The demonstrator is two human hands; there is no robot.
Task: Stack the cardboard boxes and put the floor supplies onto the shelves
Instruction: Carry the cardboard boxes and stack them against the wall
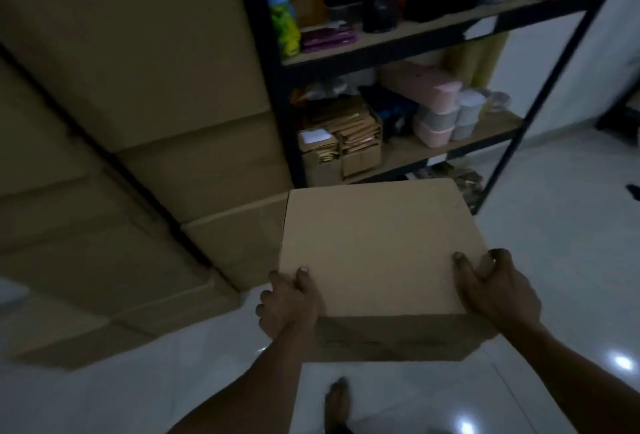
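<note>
Closed cardboard box [377,246], stiff and seemingly light, gripped at its near corners by left hand [289,302] and right hand [495,291], thumbs on top

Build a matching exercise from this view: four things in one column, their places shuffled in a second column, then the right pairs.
Things
1. cardboard box
2. purple case
3. pink tub
4. box stack

Places
A. middle shelf, beside grey tubs
B. left of the shelving unit
C. gripped between left hand and right hand
D. upper shelf, near black mesh cup

Pairs: 1-C, 2-D, 3-A, 4-B
</note>
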